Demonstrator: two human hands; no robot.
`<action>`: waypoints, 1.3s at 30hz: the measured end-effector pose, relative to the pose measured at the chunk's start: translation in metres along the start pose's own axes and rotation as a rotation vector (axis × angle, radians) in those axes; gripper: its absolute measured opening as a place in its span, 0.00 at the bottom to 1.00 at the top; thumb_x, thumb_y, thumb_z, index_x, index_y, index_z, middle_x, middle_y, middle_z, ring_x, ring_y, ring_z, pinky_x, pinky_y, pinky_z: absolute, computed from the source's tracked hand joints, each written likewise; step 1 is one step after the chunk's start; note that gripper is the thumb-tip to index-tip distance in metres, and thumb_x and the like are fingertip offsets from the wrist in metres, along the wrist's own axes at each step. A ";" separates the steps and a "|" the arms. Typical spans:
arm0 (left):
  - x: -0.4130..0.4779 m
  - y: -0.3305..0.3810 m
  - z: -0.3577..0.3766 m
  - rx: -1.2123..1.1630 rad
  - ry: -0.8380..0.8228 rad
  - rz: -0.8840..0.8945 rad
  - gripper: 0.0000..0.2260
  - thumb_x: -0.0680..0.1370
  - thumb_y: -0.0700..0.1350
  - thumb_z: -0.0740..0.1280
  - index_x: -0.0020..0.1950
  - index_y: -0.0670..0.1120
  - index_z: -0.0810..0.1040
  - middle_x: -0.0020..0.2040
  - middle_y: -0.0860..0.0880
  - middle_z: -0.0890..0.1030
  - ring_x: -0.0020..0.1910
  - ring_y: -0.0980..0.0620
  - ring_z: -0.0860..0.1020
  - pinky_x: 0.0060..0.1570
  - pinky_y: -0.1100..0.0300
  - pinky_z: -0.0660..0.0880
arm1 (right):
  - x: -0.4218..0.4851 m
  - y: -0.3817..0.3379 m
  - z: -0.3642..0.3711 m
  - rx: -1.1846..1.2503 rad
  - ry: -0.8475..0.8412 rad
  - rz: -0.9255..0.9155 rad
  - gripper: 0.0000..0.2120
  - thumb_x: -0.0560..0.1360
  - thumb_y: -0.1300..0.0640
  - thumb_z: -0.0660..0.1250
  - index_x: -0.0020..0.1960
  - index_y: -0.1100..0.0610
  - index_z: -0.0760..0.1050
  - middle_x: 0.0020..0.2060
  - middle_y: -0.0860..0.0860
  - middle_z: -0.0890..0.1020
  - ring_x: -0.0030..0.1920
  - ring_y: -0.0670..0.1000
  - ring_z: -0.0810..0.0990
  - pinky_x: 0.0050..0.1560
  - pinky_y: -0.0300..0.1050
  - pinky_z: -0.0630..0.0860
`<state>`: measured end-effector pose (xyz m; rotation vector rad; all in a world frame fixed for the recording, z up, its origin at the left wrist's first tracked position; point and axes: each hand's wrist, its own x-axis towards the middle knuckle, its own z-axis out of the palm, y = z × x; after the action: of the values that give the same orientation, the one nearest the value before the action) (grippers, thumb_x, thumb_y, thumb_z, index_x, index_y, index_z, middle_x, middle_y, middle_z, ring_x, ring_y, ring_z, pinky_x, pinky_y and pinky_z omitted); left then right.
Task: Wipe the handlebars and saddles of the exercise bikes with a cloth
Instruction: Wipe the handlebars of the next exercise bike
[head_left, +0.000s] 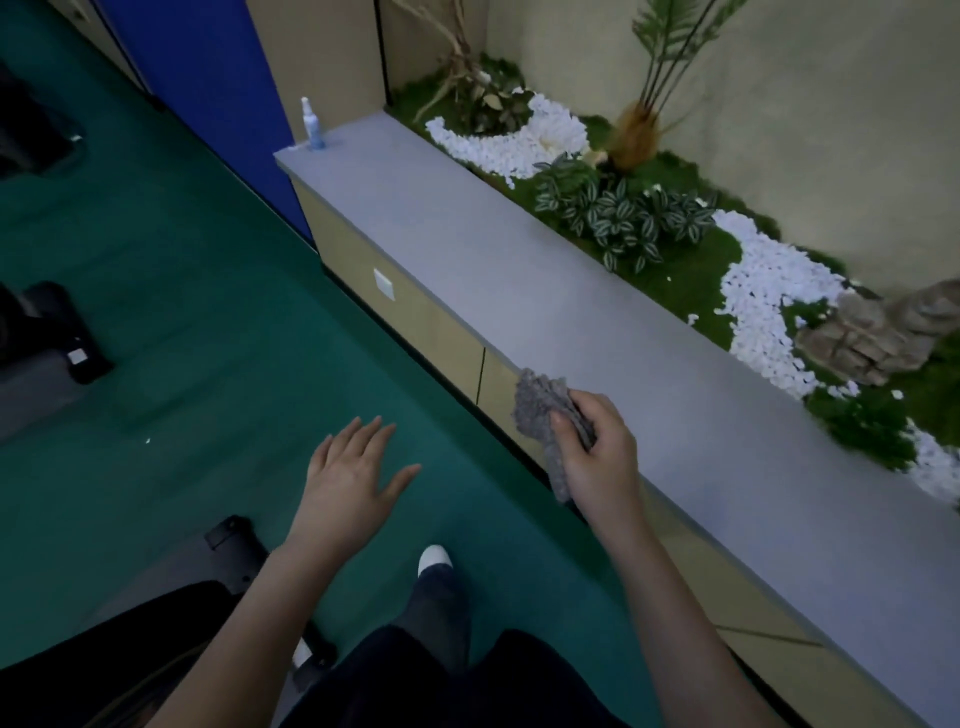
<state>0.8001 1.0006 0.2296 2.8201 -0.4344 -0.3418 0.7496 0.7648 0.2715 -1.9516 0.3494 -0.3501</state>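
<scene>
My right hand (597, 447) grips a crumpled grey cloth (537, 402) at the near edge of a long grey ledge (467, 249). Part of the cloth hangs down below my palm. My left hand (348, 475) hovers over the green floor with its fingers spread and straight, holding nothing. Black parts of exercise bikes show at the left edge (47, 332) and at the bottom left (234, 540). No handlebar or saddle is clearly visible.
A small spray bottle (311, 124) stands at the ledge's far end. Behind the ledge lies an indoor garden with plants (618, 213), white pebbles (769, 291) and a rock (878, 332). Green floor (208, 322) stretches left. My white shoe (435, 558) steps forward. A blue wall panel (208, 78) stands behind.
</scene>
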 end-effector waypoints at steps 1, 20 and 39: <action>0.011 -0.003 -0.005 -0.001 0.008 0.003 0.29 0.79 0.62 0.54 0.76 0.49 0.59 0.77 0.51 0.59 0.77 0.52 0.52 0.75 0.53 0.46 | 0.012 -0.002 0.005 -0.002 -0.012 0.004 0.10 0.78 0.62 0.63 0.53 0.48 0.74 0.46 0.45 0.77 0.46 0.32 0.74 0.45 0.22 0.67; 0.103 -0.122 -0.051 -0.179 0.143 -0.497 0.28 0.79 0.60 0.58 0.75 0.48 0.63 0.75 0.50 0.64 0.75 0.50 0.59 0.72 0.53 0.54 | 0.200 -0.060 0.178 -0.068 -0.446 -0.113 0.09 0.77 0.64 0.64 0.51 0.51 0.75 0.43 0.39 0.76 0.45 0.39 0.75 0.46 0.26 0.69; 0.238 -0.191 -0.116 -0.211 0.295 -0.906 0.28 0.79 0.60 0.58 0.75 0.49 0.62 0.76 0.50 0.62 0.75 0.50 0.58 0.72 0.54 0.53 | 0.402 -0.104 0.348 -0.019 -0.797 -0.230 0.11 0.77 0.63 0.64 0.59 0.58 0.76 0.52 0.53 0.78 0.54 0.49 0.77 0.55 0.39 0.71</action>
<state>1.1015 1.1251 0.2370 2.6112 0.9064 -0.1112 1.2642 0.9346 0.2671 -1.9828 -0.3908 0.2972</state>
